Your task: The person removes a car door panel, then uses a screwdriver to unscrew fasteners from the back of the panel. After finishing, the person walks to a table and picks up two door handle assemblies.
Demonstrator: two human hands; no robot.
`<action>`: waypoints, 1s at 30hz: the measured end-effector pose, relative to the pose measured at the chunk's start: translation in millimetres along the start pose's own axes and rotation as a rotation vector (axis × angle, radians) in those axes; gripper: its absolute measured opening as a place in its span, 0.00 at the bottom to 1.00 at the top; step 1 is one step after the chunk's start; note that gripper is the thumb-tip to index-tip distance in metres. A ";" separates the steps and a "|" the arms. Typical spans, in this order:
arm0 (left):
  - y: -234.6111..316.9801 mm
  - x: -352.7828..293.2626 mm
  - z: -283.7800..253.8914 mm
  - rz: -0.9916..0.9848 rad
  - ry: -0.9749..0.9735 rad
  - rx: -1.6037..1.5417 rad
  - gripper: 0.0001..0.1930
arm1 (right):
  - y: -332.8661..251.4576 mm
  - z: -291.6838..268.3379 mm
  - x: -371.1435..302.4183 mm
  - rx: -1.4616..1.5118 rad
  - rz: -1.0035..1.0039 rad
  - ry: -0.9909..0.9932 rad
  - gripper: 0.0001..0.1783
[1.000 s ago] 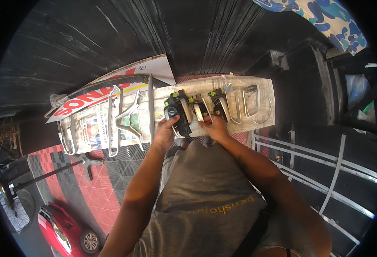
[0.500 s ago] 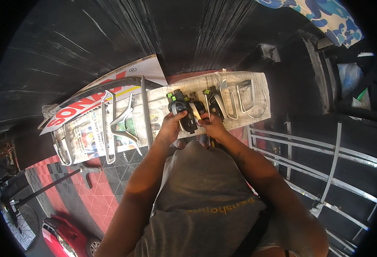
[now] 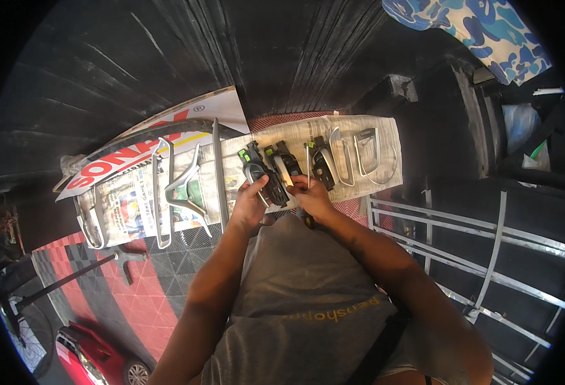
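My left hand (image 3: 250,201) is closed on the near end of a black plastic car door handle (image 3: 273,190) with a silver lever and a green sticker. It is tilted over the newspaper-covered board (image 3: 234,176). My right hand (image 3: 313,197) grips a screwdriver (image 3: 308,160); its thin shaft points away from me and its dark-and-yellow handle shows below the palm. The right fingertips are beside a second black door handle (image 3: 283,157) with a silver lever; whether they touch it I cannot tell. A third black handle (image 3: 321,163) lies just right of the shaft.
Silver trim frames (image 3: 367,152) lie at the board's right end, and more silver trim pieces (image 3: 186,192) at its left. Behind it leans a white printed sign (image 3: 221,106). A metal rack (image 3: 488,269) stands to the right. A red car (image 3: 90,356) is at lower left.
The door handle in my left hand has tilted, its far end swinging left. My right hand has shifted slightly left and nearer, and the screwdriver stays in its grip.
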State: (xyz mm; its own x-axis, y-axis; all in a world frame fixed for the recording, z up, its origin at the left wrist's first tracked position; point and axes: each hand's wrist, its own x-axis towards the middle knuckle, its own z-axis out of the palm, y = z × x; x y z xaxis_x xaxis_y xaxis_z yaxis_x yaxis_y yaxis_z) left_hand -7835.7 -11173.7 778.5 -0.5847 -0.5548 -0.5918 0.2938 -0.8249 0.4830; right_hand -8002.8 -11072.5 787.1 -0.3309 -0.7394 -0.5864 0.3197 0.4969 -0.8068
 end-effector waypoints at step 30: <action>-3.5 -18.6 6.5 -0.019 0.036 0.086 0.09 | 8.3 10.7 -7.0 0.128 -0.035 -0.122 0.17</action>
State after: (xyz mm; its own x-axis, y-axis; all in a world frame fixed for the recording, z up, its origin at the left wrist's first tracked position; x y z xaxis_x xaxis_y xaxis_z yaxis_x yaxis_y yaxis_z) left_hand -7830.8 -11159.8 792.1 -0.5618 -0.5436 -0.6237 0.2160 -0.8241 0.5237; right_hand -7988.4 -11068.1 785.2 -0.2360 -0.8089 -0.5385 0.4232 0.4133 -0.8063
